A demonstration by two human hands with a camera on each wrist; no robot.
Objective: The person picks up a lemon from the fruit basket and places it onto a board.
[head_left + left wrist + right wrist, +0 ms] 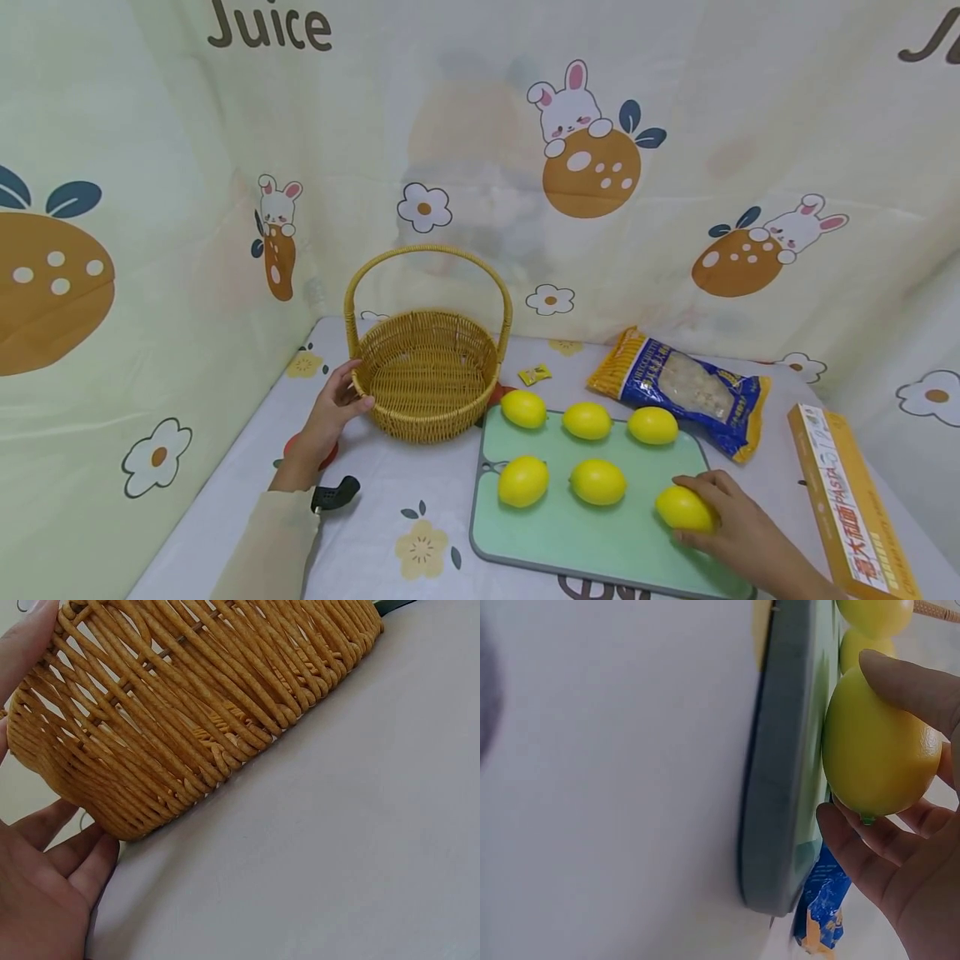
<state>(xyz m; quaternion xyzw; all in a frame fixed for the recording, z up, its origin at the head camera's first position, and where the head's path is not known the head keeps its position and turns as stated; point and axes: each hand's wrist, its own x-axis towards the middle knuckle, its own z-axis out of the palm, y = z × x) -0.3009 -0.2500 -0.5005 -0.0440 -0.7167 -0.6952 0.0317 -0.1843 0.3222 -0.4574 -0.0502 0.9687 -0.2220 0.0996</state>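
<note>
A wicker basket with a tall arched handle stands at the back left of the table, nothing inside it. My left hand grips its left side, thumb at the rim and fingers against the outer wall; the left wrist view shows the woven side close up. On a green cutting board lie several yellow lemons in two rows. My right hand holds the front-right lemon between thumb and fingers. In the right wrist view that lemon sits right at the board's surface, its green tip toward the fingers.
Behind the board lies a blue and yellow pasta bag. An orange pasta box is at the right edge. A small yellow packet lies beside the basket. A printed curtain hangs around the table.
</note>
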